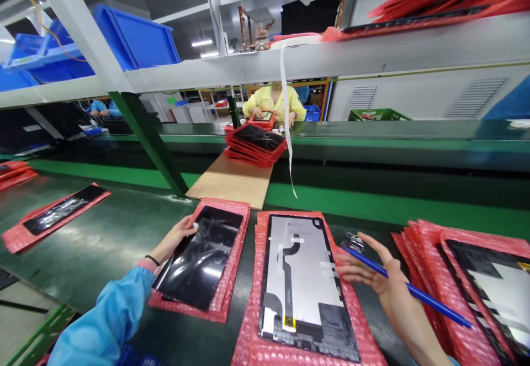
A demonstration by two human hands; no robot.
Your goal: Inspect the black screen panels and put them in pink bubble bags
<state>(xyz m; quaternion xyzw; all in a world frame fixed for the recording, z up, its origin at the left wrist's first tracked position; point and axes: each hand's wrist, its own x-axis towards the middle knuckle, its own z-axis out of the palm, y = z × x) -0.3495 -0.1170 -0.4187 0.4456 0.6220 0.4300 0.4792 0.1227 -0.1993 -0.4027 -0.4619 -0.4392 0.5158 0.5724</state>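
My left hand (182, 236) grips the upper left edge of a glossy black display screen (207, 255). That screen lies slightly askew over red bubble wrap (232, 277), its lower left corner past the wrap's edge. My right hand (385, 283) holds a slim blue stick (434, 302) across its fingers, index finger stretched out. Its other fingertips are at the right edge of a second display panel (298, 277), which lies back side up on stacked red bubble wrap, showing a silver backing, dark ribbon cables and tape. A small metal clip (353, 242) is by the stick's far end.
Wrapped panels are stacked at the right (467, 288), and another screen (64, 208) lies far left. A pile of screens (256, 142) stands on a brown board (232, 181) ahead. A green post (149, 139) and overhead shelf (207, 70) frame the bench. A co-worker (275, 104) sits opposite.
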